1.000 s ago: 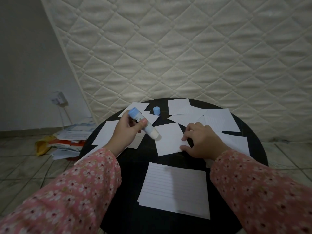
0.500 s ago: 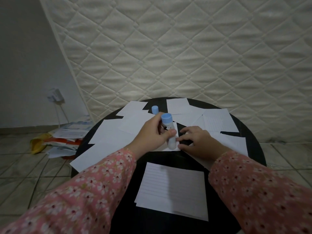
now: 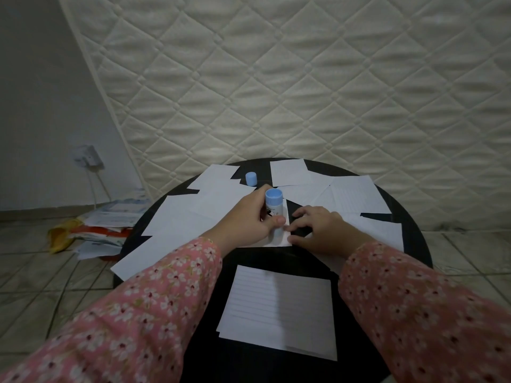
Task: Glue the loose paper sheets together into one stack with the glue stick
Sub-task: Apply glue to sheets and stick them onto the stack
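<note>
My left hand grips the white glue stick upright, blue end up, its lower tip pressed on a small white sheet at the table's middle. My right hand lies flat beside it, fingers holding that sheet's right edge down. The glue stick's blue cap stands alone near the far edge. A lined stack of sheets lies close to me. Several loose white sheets are spread over the round black table.
A quilted mattress leans against the wall right behind the table. On the tiled floor to the left lies a pile of papers and packets, below a wall socket with a cable.
My left hand swung the glue stick from the left, tilted, to upright over the middle sheet and pressed it down. My right hand stayed on the sheet's edge.
</note>
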